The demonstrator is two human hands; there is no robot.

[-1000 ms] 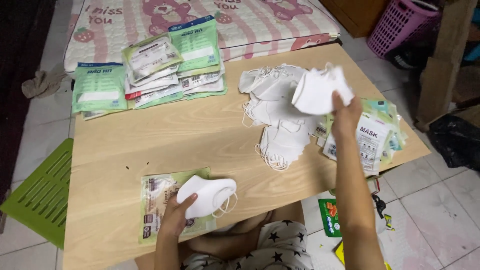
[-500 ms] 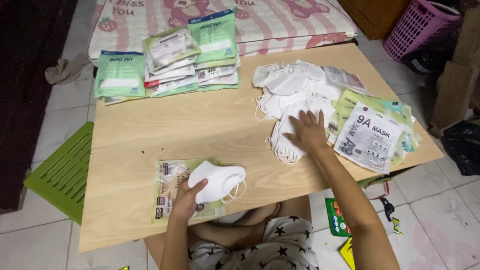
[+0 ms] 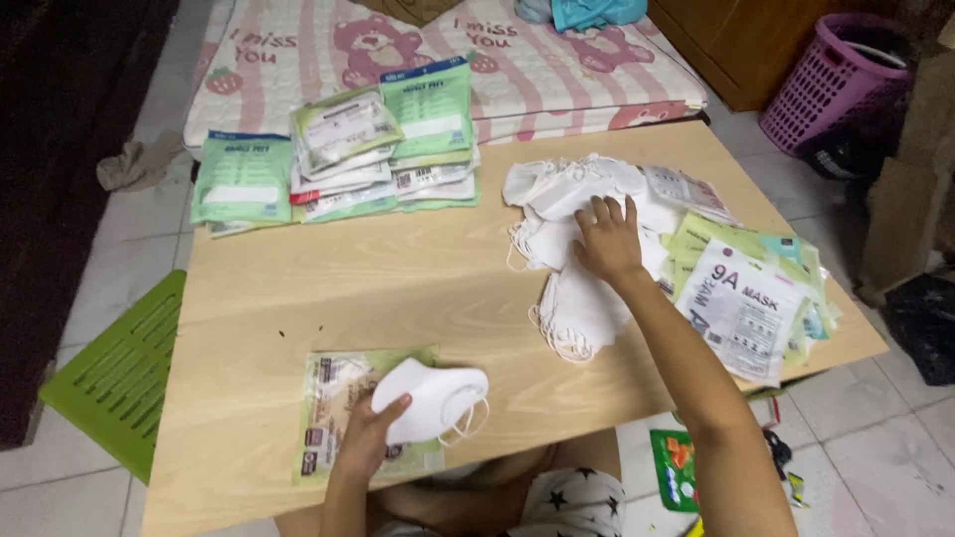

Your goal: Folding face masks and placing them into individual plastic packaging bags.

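The left hand (image 3: 366, 443) pinches a soft, light, white folded cloth mask (image 3: 430, 400) by its edge. The right hand (image 3: 607, 239) lies flat and open on a floppy pile of white masks (image 3: 577, 298), gripping none; a fold looks the best place to hold.

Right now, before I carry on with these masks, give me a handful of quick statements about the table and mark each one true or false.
1. The left hand has a grip on a white mask. True.
2. That mask is held above a flat green packet near the table's front edge. True.
3. The right hand is lifted clear of everything. False: it rests on the pile of loose white masks.
4. The stacked packets lie at the far left of the wooden table. True.
5. The purple basket stands on the table. False: it stands on the floor, off to the right.
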